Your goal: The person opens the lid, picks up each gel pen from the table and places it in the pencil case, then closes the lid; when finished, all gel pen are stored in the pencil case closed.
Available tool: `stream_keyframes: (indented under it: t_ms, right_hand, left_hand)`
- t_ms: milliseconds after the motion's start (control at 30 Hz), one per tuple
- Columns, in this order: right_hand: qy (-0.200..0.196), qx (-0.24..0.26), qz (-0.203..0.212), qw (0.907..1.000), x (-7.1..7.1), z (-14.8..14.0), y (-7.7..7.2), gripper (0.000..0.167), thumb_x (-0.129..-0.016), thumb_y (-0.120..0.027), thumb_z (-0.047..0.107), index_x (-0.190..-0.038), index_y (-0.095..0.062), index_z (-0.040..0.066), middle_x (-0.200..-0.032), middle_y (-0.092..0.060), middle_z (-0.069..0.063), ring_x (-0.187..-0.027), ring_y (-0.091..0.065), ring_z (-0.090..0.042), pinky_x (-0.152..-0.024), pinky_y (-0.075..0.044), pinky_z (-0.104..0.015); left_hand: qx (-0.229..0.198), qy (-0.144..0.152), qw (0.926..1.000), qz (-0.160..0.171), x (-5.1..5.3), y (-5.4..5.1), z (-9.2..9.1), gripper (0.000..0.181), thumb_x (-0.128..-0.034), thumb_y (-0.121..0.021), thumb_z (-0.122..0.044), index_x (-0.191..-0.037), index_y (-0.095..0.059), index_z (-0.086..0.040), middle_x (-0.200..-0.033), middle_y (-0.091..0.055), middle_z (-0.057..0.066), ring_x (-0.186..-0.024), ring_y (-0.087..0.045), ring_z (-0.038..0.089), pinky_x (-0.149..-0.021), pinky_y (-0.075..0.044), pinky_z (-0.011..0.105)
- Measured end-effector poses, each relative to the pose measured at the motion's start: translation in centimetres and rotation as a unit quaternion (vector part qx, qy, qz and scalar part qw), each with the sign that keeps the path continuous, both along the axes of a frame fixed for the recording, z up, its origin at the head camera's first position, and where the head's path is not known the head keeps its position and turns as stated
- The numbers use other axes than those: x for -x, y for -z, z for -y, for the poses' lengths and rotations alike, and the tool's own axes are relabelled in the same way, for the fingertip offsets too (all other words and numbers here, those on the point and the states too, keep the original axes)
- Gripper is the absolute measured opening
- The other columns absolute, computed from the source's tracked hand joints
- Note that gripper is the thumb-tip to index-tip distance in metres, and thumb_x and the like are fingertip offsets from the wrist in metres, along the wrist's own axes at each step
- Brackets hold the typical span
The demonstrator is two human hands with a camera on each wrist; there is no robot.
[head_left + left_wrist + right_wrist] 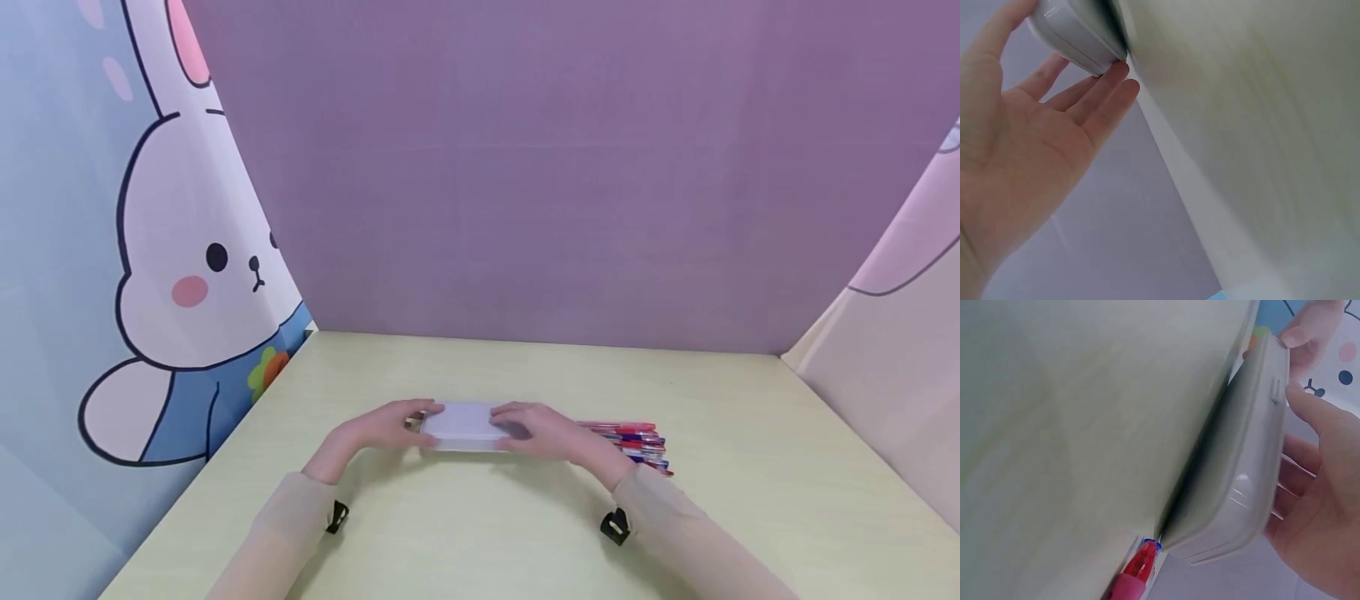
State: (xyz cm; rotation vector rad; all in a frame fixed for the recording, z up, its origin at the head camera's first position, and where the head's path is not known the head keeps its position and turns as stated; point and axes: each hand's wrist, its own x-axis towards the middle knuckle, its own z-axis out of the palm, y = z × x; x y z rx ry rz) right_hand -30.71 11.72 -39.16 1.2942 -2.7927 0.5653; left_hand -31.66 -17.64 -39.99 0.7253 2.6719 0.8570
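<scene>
Where the sleeves (277,529) ended, the left hand (390,427) pinched one end of a white case (463,423) and the right hand (543,432) pinched the other, thumbs on the near side, fingers partly spread. The case sat between them, on or just above the table (465,533), which was unclear; the left wrist view cut most of it off. Beyond the right hand lay pens (647,445), partly hidden.

Two arms (273,533) reach forward, angled toward each other.
The left hand (392,424) and right hand (542,431) both grip, palms inward, thumbs (424,440) nearer the body, fingers (508,408) farther away.
</scene>
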Motion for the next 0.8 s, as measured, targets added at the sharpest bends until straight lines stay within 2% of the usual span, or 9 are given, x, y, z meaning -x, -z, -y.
stream_keyframes:
  t_ms: [233,467,633,800]
  right_hand:
    - [0.001,0.025,-0.020,0.9995,0.1,0.0,-0.4,0.040,-0.092,-0.060,0.028,-0.125,-0.059,0.006,-0.125,-0.061,-0.011,-0.116,-0.057,-0.026,-0.097,-0.047,-0.041]
    - [0.017,0.040,-0.030,0.9986,0.2,0.3,-0.8,0.035,-0.092,-0.060,0.027,-0.121,-0.063,0.008,-0.116,-0.066,-0.007,-0.103,-0.063,-0.018,-0.088,-0.053,-0.034]
    - [0.016,0.056,-0.049,0.9971,0.1,0.5,-1.1,0.032,-0.092,-0.060,0.025,-0.116,-0.066,0.004,-0.106,-0.070,-0.007,-0.088,-0.065,-0.012,-0.075,-0.054,-0.027]
    - [0.012,0.062,-0.063,0.9960,0.0,0.8,-1.4,0.030,-0.092,-0.059,0.023,-0.112,-0.067,0.002,-0.101,-0.071,-0.009,-0.082,-0.066,-0.011,-0.072,-0.055,-0.024]
  left_hand:
    - [-0.005,-0.001,1.0000,-0.003,0.3,0.1,0.2,0.052,-0.0922,-0.055,-0.043,-0.136,-0.048,-0.016,-0.129,-0.054,0.009,-0.109,-0.053,0.022,-0.090,-0.046,0.038]
    - [-0.008,-0.029,0.9995,0.011,0.4,0.0,0.1,0.050,-0.0950,-0.046,-0.047,-0.138,-0.047,-0.022,-0.131,-0.053,0.004,-0.111,-0.051,0.020,-0.094,-0.043,0.041]
    - [-0.012,-0.038,0.9990,0.017,0.1,-0.5,0.1,0.049,-0.0959,-0.042,-0.049,-0.136,-0.048,-0.023,-0.134,-0.051,0.006,-0.117,-0.049,0.024,-0.098,-0.040,0.047]
    - [-0.020,-0.044,0.9982,0.035,0.0,-0.6,0.1,0.049,-0.0936,-0.044,-0.054,-0.133,-0.050,-0.025,-0.127,-0.054,0.003,-0.110,-0.050,0.020,-0.093,-0.042,0.041]
